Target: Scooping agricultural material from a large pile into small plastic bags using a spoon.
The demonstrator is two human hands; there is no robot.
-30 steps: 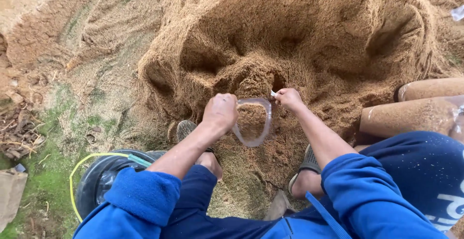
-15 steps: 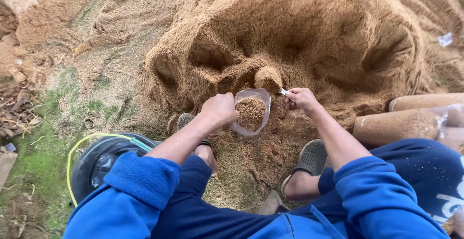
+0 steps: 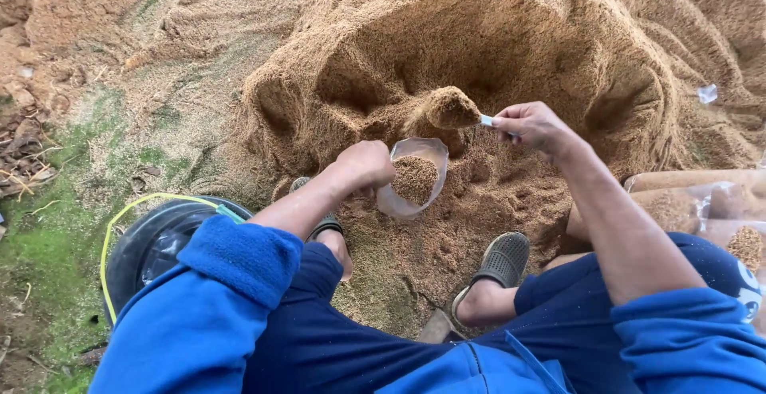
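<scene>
My left hand grips the rim of a clear plastic bag, held open and partly filled with brown sawdust. Just above and to the right, my right hand holds a small scoop heaped with sawdust, tipped over the bag's mouth. Both hands work in front of a large hollowed sawdust pile. My blue sleeves and dark trousers fill the lower frame, with my sandalled feet on the loose sawdust.
A dark round tub with a yellow-green rim sits at lower left on mossy ground. Filled clear bags of sawdust lie at the right edge. A scrap of clear plastic rests on the pile.
The right hand has lifted a heaped scoop of sawdust out of the pile to the bag's mouth. The bag has turned more upright and holds more sawdust.
</scene>
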